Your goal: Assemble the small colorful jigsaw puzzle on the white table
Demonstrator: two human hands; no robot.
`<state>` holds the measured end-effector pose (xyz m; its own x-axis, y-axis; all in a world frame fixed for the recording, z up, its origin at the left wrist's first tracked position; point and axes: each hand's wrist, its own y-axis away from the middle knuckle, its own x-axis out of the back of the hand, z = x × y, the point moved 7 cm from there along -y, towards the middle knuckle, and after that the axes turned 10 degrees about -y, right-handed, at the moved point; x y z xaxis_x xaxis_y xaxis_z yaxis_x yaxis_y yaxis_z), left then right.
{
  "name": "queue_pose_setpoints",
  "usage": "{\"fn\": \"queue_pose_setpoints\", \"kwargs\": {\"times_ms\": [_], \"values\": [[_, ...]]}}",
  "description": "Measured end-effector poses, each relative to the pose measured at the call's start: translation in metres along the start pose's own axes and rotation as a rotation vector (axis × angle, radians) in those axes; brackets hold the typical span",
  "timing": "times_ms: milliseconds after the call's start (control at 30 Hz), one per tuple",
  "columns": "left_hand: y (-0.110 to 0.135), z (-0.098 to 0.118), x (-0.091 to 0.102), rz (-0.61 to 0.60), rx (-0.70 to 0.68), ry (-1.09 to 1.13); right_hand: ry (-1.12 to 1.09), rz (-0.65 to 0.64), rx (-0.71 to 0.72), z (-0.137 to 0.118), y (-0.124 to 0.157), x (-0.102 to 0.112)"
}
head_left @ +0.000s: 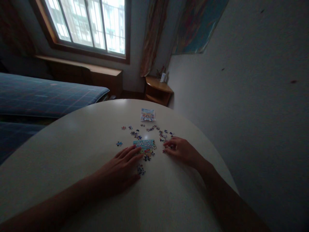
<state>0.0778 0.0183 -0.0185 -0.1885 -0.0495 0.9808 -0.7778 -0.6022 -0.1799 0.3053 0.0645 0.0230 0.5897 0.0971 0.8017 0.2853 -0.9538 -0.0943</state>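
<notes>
My left hand (125, 164) lies flat on the table with its fingers stretched out. Its fingertips rest on the left part of a partly joined jigsaw puzzle (145, 144), which has a light blue upper part and a colourful, uneven lower edge. Beside its thumb is a small cluster of puzzle pieces (141, 169). To the right of the puzzle, my right hand (182, 150) curves low over the table, thumb and forefinger slightly apart. A small reddish puzzle piece (163, 151) lies at the thumb tip. More pieces are partly hidden beneath the fingers.
Loose puzzle pieces (136, 135) lie scattered beyond the puzzle, with one blue piece (119, 143) off to the left. Farther back is a colourful printed packet (147, 115). The round white table (96, 141) stands near a wall, a mattress (48, 96) and a corner shelf (158, 84).
</notes>
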Motion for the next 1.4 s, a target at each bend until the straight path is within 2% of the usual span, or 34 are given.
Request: {"fn": "queue_pose_setpoints", "kwargs": {"times_ms": [167, 400, 533, 1067, 1400], "values": [[0.0, 0.001, 0.0, -0.02, 0.016, -0.009, -0.017, -0.067, 0.011, -0.008, 0.003, -0.009], [0.0, 0.001, 0.002, -0.023, 0.007, 0.008, 0.008, -0.027, -0.015, -0.008, 0.004, -0.002], [-0.001, 0.001, 0.003, -0.025, 0.036, 0.038, -0.018, -0.12, 0.064, -0.018, 0.008, -0.009], [-0.004, -0.005, 0.014, 0.132, 0.084, 0.103, -0.072, -0.325, 0.104, -0.033, 0.015, -0.029], [-0.006, -0.013, 0.023, 0.168, 0.212, 0.141, -0.089, -0.39, 0.185, -0.049, 0.019, -0.033]]}}
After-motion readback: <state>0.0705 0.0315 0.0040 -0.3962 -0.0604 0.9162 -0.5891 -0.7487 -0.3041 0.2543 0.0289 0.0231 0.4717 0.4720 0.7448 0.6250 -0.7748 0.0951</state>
